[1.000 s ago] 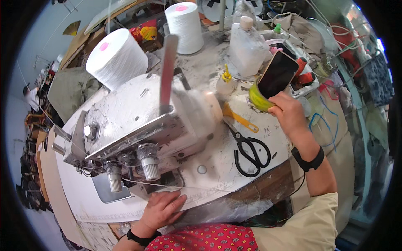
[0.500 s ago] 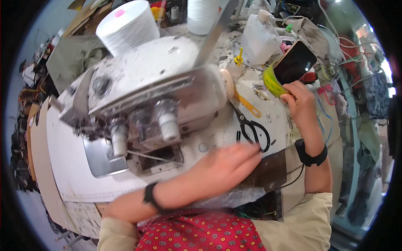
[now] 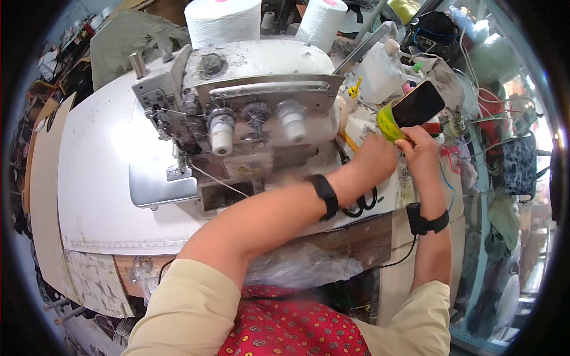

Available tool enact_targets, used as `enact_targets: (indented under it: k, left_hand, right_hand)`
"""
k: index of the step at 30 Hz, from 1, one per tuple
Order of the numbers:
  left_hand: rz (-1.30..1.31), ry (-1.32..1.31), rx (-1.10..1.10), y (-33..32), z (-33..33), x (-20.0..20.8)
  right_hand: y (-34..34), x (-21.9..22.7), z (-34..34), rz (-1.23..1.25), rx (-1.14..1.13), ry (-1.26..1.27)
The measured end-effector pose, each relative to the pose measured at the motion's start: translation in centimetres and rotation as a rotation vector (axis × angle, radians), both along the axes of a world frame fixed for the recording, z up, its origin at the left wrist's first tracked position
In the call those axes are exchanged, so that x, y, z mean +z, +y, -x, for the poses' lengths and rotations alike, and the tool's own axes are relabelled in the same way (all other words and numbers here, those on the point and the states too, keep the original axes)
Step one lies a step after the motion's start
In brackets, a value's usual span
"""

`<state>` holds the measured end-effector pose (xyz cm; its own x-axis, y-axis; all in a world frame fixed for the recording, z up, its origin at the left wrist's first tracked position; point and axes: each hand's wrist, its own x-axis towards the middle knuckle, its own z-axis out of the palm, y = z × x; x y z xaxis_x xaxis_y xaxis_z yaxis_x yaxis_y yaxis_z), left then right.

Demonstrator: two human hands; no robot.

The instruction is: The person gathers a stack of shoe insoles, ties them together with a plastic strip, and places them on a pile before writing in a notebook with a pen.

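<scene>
Both hands (image 3: 375,159) (image 3: 418,144) curled at green roll (image 3: 388,123).

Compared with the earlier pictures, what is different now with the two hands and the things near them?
The left hand has moved away from the sewing machine's front, rightward and farther from the body, close to the green-yellow roll; whether it touches is unclear. The right hand stays on the roll, and the phone still leans there. The camera view shifted too.
</scene>
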<state>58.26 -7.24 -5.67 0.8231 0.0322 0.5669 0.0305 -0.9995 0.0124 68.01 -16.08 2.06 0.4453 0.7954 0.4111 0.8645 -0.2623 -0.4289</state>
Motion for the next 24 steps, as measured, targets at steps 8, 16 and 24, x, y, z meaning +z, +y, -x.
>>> enact_targets:
  k: [8, 16, 24]
  left_hand:
    - [0.149, 0.309, -0.030, -1.9, 3.2, 0.0]
    - [0.160, 0.184, 0.244, 2.5, -1.5, -1.1]
    - [0.098, 0.128, 0.023, -2.2, 4.4, 2.4]
  right_hand:
    - [0.6, -4.0, -1.6, 0.083, -0.068, -0.095]
    - [1.4, -3.4, -1.7, 0.103, -0.075, -0.074]
    - [0.3, -5.4, -1.4, 0.131, -0.096, -0.059]
